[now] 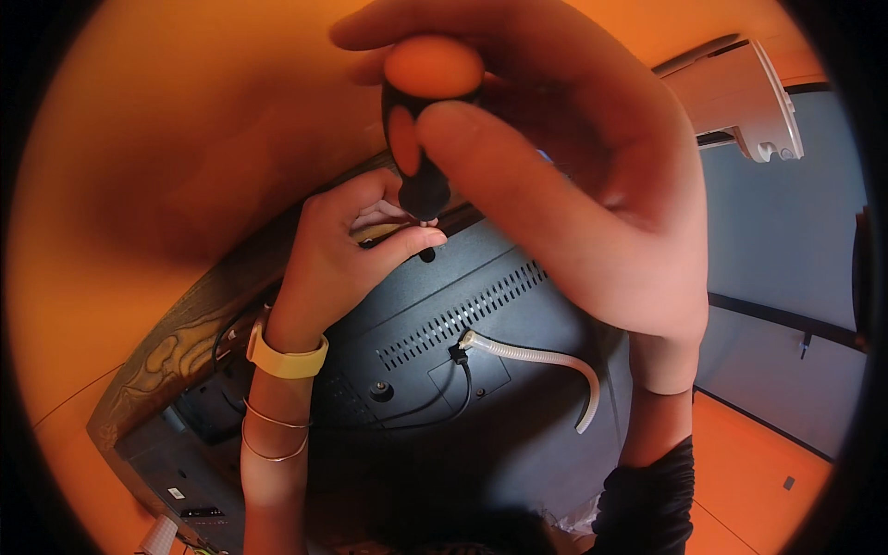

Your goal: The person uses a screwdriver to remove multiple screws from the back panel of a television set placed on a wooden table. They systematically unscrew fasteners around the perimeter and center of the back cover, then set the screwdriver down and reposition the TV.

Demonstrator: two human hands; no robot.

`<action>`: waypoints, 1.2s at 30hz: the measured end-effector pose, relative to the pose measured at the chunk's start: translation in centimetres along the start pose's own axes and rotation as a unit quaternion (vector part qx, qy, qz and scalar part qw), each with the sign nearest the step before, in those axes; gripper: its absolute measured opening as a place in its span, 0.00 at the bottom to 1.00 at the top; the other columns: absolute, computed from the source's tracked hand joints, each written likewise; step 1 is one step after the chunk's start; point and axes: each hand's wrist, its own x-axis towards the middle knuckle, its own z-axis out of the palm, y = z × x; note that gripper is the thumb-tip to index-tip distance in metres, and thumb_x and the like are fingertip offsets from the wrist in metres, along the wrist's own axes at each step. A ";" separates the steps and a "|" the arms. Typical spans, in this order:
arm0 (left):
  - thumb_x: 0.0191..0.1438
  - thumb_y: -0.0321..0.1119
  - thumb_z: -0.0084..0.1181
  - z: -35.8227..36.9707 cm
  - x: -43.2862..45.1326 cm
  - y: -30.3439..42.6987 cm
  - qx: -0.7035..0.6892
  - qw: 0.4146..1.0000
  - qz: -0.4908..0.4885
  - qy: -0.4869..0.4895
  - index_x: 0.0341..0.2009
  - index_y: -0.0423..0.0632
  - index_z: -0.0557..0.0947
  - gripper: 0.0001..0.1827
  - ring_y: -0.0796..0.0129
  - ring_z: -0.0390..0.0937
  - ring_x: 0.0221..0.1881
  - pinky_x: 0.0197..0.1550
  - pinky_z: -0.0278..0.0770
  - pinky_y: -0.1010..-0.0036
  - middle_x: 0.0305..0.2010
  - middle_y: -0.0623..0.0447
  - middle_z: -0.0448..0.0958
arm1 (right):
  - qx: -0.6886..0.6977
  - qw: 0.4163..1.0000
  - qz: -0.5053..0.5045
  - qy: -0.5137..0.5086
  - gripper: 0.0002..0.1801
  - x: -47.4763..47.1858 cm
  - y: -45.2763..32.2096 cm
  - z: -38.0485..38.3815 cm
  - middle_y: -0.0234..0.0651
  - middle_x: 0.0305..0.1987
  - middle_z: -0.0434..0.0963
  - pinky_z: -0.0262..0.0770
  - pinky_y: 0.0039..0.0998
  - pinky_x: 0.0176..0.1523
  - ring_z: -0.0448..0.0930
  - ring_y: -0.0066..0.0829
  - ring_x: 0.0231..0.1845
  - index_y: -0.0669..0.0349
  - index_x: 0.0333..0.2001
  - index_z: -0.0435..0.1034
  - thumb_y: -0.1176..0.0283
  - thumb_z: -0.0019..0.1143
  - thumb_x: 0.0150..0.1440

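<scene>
My right hand (576, 180) is wrapped around the orange and black handle of a screwdriver (424, 146), held upright close to the camera. Below the handle, the thumb and fingertips of my left hand (347, 243) pinch a small metal piece at the screwdriver's lower end; whether it is the shaft or a screw I cannot tell. Both hands are over the upper edge of a black panel (409, 312), which looks like the back of a television, with a row of vent slots and a dark round hole just below my left thumb. My left wrist wears a yellow band and thin bangles.
A ribbed whitish tube (548, 357) and a black cable (466, 388) lie across the panel. A wood-grained board edge (166, 354) runs behind it, along an orange wall (139, 173). A white air conditioner (742, 104) and a grey window or panel (777, 243) are at right.
</scene>
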 end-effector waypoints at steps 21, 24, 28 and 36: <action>0.45 0.24 0.66 0.2 0.1 0.0 0.040 0.999 -0.007 0.020 0.33 0.37 0.81 0.09 0.73 0.80 0.32 0.39 0.78 0.78 0.29 0.52 0.82 | 0.038 0.999 0.003 0.035 0.16 0.0 1.1 1.5 0.40 0.34 0.71 0.70 0.27 0.39 0.73 0.31 0.34 0.69 0.47 0.68 0.76 0.48 0.53; 0.47 0.25 0.65 -0.3 0.0 0.1 0.069 0.997 0.029 0.000 0.34 0.37 0.81 0.09 0.73 0.80 0.35 0.43 0.77 0.77 0.30 0.51 0.82 | 0.048 0.998 0.009 0.044 0.16 -0.1 1.3 1.6 0.41 0.35 0.71 0.71 0.27 0.40 0.73 0.32 0.35 0.69 0.47 0.67 0.75 0.47 0.54; 0.50 0.24 0.61 -0.7 0.4 0.0 -0.091 0.993 -0.028 -0.071 0.38 0.37 0.82 0.09 0.73 0.78 0.41 0.48 0.74 0.76 0.36 0.50 0.82 | 0.069 0.996 0.019 0.058 0.17 -0.2 1.7 1.5 0.42 0.37 0.72 0.71 0.28 0.41 0.74 0.32 0.37 0.69 0.48 0.67 0.75 0.47 0.55; 0.54 0.21 0.52 -0.7 -0.2 -0.5 -0.005 0.987 -0.105 -0.123 0.46 0.36 0.80 0.14 0.69 0.78 0.48 0.53 0.73 0.76 0.45 0.49 0.81 | 0.132 0.984 0.046 0.106 0.18 -0.7 2.6 0.7 0.44 0.40 0.73 0.73 0.29 0.44 0.76 0.34 0.40 0.70 0.50 0.66 0.75 0.45 0.57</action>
